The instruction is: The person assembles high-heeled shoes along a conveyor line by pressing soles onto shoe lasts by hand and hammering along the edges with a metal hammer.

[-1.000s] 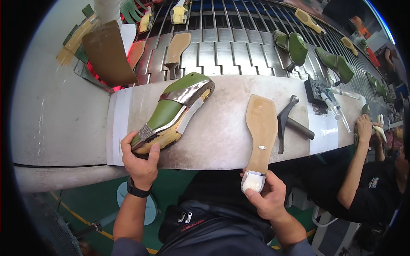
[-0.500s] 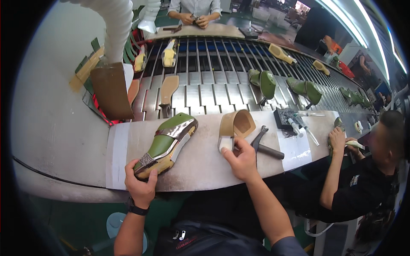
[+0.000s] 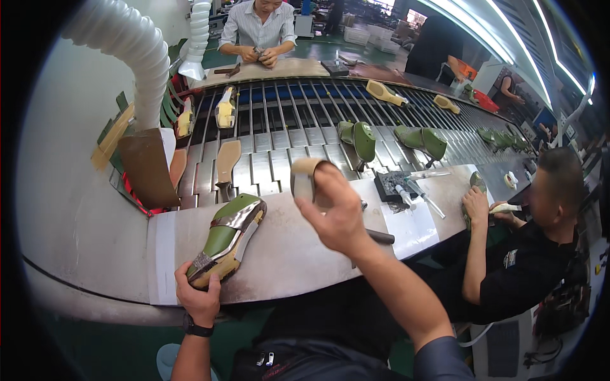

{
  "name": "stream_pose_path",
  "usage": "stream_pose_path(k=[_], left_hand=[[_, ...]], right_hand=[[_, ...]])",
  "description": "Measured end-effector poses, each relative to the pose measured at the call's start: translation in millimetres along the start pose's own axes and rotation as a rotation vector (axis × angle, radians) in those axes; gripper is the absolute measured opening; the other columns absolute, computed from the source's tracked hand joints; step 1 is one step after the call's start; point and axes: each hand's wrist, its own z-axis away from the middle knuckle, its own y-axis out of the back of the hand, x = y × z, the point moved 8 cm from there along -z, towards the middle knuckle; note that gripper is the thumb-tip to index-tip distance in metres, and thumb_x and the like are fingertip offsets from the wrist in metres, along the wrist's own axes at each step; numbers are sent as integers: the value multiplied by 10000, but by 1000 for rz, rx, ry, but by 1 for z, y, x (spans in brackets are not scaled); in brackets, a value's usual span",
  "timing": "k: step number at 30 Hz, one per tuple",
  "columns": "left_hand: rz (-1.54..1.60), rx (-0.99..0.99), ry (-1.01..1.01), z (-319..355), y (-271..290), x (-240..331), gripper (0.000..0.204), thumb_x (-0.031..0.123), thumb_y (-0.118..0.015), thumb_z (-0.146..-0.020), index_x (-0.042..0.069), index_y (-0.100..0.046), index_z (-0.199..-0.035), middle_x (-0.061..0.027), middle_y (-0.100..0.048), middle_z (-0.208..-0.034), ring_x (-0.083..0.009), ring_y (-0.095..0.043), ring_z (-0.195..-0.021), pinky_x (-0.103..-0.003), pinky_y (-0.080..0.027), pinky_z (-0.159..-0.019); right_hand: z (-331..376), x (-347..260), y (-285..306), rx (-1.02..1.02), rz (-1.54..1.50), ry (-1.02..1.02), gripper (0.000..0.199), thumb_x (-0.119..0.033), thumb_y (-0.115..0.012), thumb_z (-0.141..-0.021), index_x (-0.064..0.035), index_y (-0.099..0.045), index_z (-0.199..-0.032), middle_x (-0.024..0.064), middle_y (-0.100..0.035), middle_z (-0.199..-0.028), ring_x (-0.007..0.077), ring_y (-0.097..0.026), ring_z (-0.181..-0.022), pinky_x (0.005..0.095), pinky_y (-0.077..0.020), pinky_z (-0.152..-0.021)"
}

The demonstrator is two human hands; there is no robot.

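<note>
My left hand (image 3: 199,296) is closed around the heel end of a green shoe upper (image 3: 223,236) on a last. A shiny metallic strap crosses the shoe, which lies tilted on the bench with its toe pointing away. My right hand (image 3: 340,213) grips a beige, curved, loop-like shoe piece (image 3: 307,166), held up over the far edge of the bench. My fingers cover part of that piece, so I cannot tell its exact kind. Under my right wrist lies a hammer (image 3: 381,237), its dark handle showing and its head mostly hidden.
Beyond the bench (image 3: 286,273) runs a metal slat conveyor (image 3: 273,159) with a tan sole (image 3: 227,160) and green shoes (image 3: 363,141). A black tray (image 3: 389,184) with syringes (image 3: 433,204) stands to the right. One co-worker (image 3: 508,254) sits at the right, another (image 3: 260,32) across.
My right hand has lifted the beige piece off the bench and moved it away from me. My left hand keeps hold of the green shoe. The whole view has shifted.
</note>
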Motion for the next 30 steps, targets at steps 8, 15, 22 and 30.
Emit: stream_pose_path(k=[8,15,22,30], left_hand=[[-70,21,11,9,4,-11,635,230,-834,-778,-35,-580,-1297,-225,-656,-1126,-399,-677,-987,-459,-550,-896],[15,-40,132,14,3,-25,647,183,-796,-767,-49,-542,-1314,-169,-608,-1125,-291,-625,-1007,-404,-520,-943],[-45,-174,387,27,36,-52,872,726,-617,-950,-75,-627,-1294,-213,-705,-1107,-344,-689,-1003,-460,-555,-911],[-42,-465,565,-9,20,-9,880,729,-554,-995,-78,-611,-1342,-228,-656,-1300,-358,-614,-1204,-490,-470,-1059]], right_hand=[[-148,36,26,131,-218,10,405,-168,-746,-964,31,-665,-1307,140,-701,-1247,204,-717,-1094,348,-610,-942],[-238,193,11,151,-185,-313,326,-260,-722,-964,52,-752,-1054,66,-743,-853,135,-715,-804,302,-567,-742],[-326,349,-1,31,25,-638,255,-198,-723,-978,52,-694,-1022,105,-685,-962,135,-689,-854,270,-659,-731],[-433,503,25,4,617,-440,471,-352,-604,-1009,78,-769,-915,340,-747,-952,421,-766,-945,506,-564,-865]])
